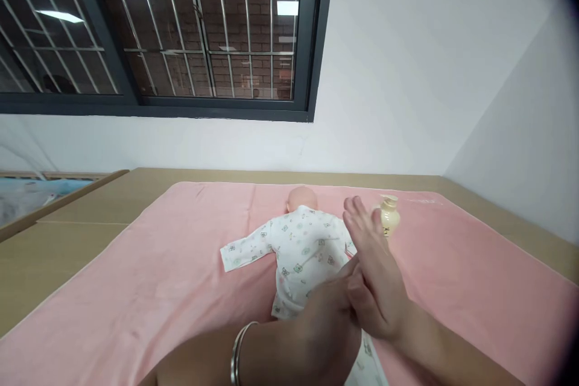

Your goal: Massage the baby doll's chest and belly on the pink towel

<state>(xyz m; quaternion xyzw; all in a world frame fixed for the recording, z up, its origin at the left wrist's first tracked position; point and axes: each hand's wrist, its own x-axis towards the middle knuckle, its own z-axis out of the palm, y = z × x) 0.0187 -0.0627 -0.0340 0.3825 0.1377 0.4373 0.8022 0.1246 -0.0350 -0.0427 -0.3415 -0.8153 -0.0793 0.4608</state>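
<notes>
The doll (302,247) lies lengthwise, head toward the window (181,30); left hand (328,313) and right hand (375,277), open, press together above it.

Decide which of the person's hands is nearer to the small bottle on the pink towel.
Right. The right hand has its fingertips just beside the bottle; the left hand lies lower, over the doll, farther from it.

A baby doll (302,241) in printed white clothes lies face down.
</notes>
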